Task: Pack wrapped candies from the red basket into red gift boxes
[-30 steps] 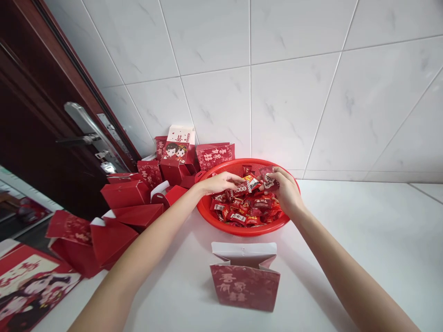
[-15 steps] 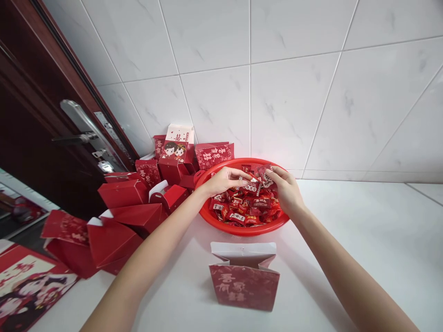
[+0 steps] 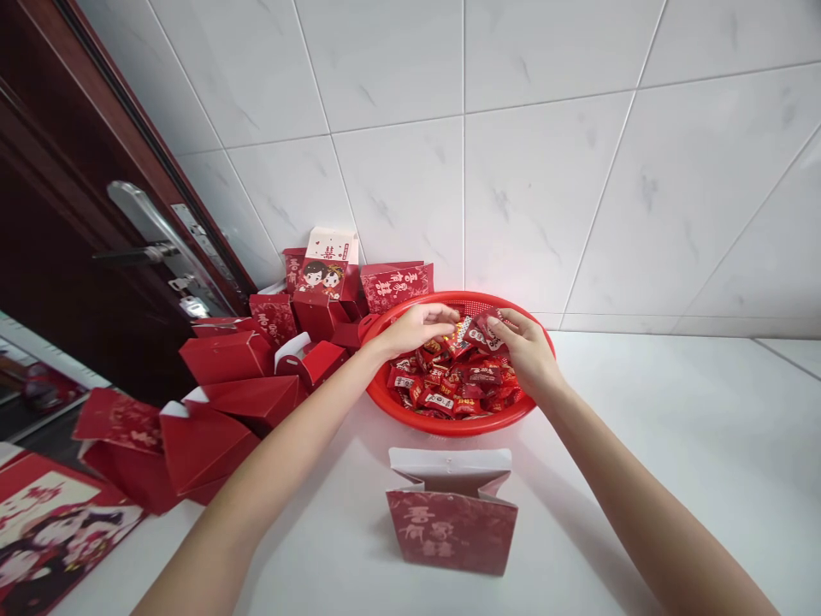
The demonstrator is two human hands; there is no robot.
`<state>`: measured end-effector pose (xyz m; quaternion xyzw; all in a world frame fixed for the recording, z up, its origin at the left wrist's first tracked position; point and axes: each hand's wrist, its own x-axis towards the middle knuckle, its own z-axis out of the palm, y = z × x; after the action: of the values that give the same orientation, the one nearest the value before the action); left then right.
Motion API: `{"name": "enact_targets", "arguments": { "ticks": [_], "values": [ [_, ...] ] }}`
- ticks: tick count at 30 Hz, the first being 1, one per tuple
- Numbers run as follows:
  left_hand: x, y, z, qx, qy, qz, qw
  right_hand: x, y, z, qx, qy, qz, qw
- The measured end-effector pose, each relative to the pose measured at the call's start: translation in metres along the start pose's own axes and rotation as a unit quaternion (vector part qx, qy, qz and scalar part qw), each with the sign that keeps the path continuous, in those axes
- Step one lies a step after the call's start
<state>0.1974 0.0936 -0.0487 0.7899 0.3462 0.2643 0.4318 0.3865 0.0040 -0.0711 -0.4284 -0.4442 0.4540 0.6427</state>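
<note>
A red plastic basket (image 3: 449,428) holds a heap of small wrapped candies (image 3: 442,400), mostly red with some yellow print. Over its right side, my right hand (image 3: 527,349) pinches dark red candy packets (image 3: 484,332) between thumb and fingers; how many is hard to tell. My left hand (image 3: 420,329) reaches over the left rim, fingers and thumb apart just above the heap, near a yellow-and-red candy. In front of the basket stands a red paper gift box (image 3: 452,535) with its top open and its white inner flap raised.
Several folded red gift boxes (image 3: 237,402) crowd the left side of the white table (image 3: 673,411). A printed red bag or box (image 3: 57,539) lies at the lower left. Behind are a tiled wall (image 3: 526,197) and a dark door with a metal handle (image 3: 154,231).
My left hand has come away from the candy packet it touched and shifted slightly left. My right hand keeps its packets, now with another one beside them. The gift box stays put.
</note>
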Motion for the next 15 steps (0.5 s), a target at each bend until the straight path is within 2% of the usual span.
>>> {"name": "enact_targets", "arguments": {
  "ticks": [2, 4, 7, 9, 15],
  "values": [
    [-0.001, -0.007, -0.005, 0.133, -0.077, -0.038, 0.987, 0.001, 0.002, -0.001, -0.005, 0.019, -0.013, 1.0],
    [-0.002, -0.014, -0.006, 0.272, -0.148, -0.07, 0.948, 0.002, 0.003, -0.001, -0.009, 0.029, -0.012, 0.999],
    [-0.003, -0.02, 0.0, 0.396, -0.178, -0.064, 0.899, 0.003, 0.003, -0.001, -0.005, 0.031, -0.008, 0.999],
    [-0.003, -0.023, 0.005, 0.41, -0.177, -0.052, 0.893, 0.003, 0.002, 0.0, 0.001, 0.031, -0.008, 0.999],
    [-0.002, -0.029, 0.007, 0.343, -0.192, -0.052, 0.918, 0.002, 0.002, 0.0, 0.006, 0.027, -0.001, 1.0]
  ]
}}
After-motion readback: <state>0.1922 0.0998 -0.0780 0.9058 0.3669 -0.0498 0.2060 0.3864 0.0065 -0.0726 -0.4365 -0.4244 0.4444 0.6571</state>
